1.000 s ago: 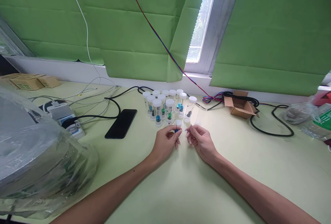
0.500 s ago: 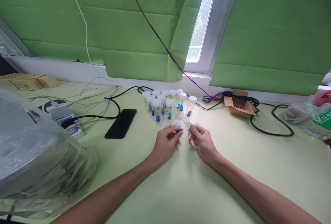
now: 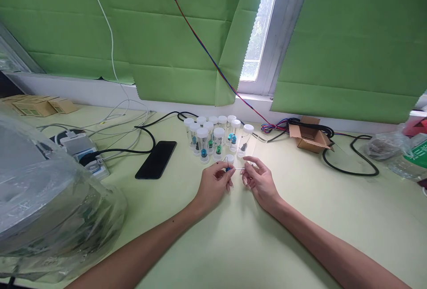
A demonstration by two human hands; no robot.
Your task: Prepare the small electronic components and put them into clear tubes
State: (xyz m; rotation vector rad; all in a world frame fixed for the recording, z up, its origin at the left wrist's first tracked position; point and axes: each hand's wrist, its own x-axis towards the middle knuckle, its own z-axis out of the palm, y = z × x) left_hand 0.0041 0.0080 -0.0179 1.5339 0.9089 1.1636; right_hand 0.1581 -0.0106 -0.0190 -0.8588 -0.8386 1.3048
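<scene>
My left hand (image 3: 213, 185) pinches a small blue part with thin wire leads (image 3: 228, 169) between thumb and fingertips. One lead bends upward from it; a thin straight lead (image 3: 239, 168) runs right to my right hand (image 3: 263, 184). The thumb and a finger of that hand are closed on the lead's end, with the index finger raised. Just behind my fingertips is a white cap (image 3: 229, 158), partly hidden. Beyond stand several clear tubes with white caps (image 3: 202, 144), holding blue, green or dark parts with wires.
A black phone (image 3: 155, 160) lies left of the tubes, near a power strip (image 3: 95, 162) with cables. A plastic-covered machine (image 3: 50, 204) fills the left front. At right are an open cardboard box (image 3: 310, 141), a black cable (image 3: 353, 173) and a plastic bottle (image 3: 408, 160).
My right index finger has lifted and stretched out, while the thumb stays by the lead. My left hand and the blue part have barely moved.
</scene>
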